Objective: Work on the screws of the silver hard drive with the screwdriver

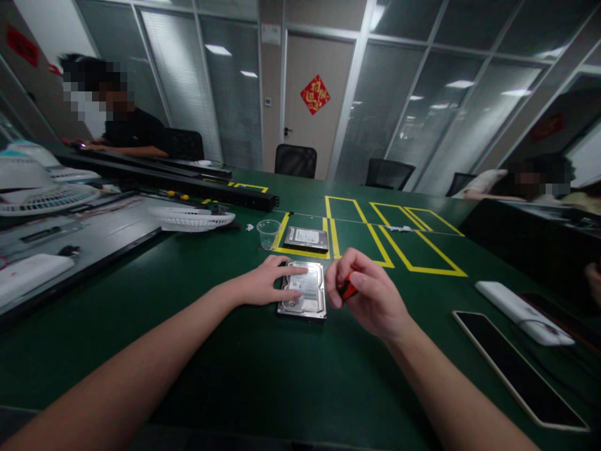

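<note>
A silver hard drive (310, 294) lies flat on the green table before me. My left hand (267, 282) rests on its left side, fingers spread over the metal cover. Just off the drive's right edge, my right hand (369, 291) is closed around a screwdriver (348, 287) with a red and black handle; its shaft and tip cannot be made out. A second hard drive (306, 238), label up, lies behind the first inside a yellow tape outline. To that drive's left stands a clear plastic cup (269, 234).
Yellow tape rectangles (422, 250) mark the table to the right. A phone (516, 369) and a white power bank (523, 312) lie at right. Fan parts (192, 217), a large panel (107, 228) and black bars (225, 191) occupy the left. People sit at far left and right.
</note>
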A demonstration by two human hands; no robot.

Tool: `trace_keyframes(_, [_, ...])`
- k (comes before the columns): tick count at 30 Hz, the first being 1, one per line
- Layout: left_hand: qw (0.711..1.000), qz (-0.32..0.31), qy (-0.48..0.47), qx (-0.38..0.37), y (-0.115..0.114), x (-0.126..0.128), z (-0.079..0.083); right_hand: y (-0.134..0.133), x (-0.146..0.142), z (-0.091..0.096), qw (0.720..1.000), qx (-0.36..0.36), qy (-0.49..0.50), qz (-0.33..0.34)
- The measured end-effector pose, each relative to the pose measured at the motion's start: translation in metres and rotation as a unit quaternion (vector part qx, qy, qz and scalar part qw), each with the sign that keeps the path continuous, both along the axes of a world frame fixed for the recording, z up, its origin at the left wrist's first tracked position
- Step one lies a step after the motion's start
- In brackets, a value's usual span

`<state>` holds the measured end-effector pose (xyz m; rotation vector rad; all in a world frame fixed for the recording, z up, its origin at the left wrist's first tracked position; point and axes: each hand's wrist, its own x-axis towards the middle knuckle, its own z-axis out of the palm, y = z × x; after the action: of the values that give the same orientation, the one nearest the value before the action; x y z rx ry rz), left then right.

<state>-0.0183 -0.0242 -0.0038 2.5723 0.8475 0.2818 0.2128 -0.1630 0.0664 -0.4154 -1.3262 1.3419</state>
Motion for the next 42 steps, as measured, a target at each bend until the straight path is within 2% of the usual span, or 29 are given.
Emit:
trace_keyframes(4, [1.0, 0.001, 0.003, -0.001, -0.0008, 0.0003, 0.0015, -0.0012, -0.0005, 0.0008, 1.0, -0.012, -0.003, 0.008])
trace_keyframes(11, [1.0, 0.004, 0.004, -0.012, -0.0007, -0.0003, 0.0023, 0.0006, 0.001, 0.0037, 1.0, 0.0, -0.007, -0.016])
trace_keyframes(23, [1.0, 0.0, 0.001, 0.001, -0.0001, -0.0005, 0.0005, 0.0001, -0.0004, -0.0008, 1.0, 0.007, -0.002, 0.011])
trace_keyframes(33, [1.0, 0.004, 0.007, -0.015, -0.0005, -0.0001, 0.002, -0.0003, 0.0001, 0.0063, 1.0, 0.006, 0.007, -0.015])
trace_keyframes(42, [1.0, 0.004, -0.001, -0.009, -0.0005, 0.0002, 0.0011, -0.0004, 0.0015, 0.0008, 1.0, 0.016, -0.001, 0.011])
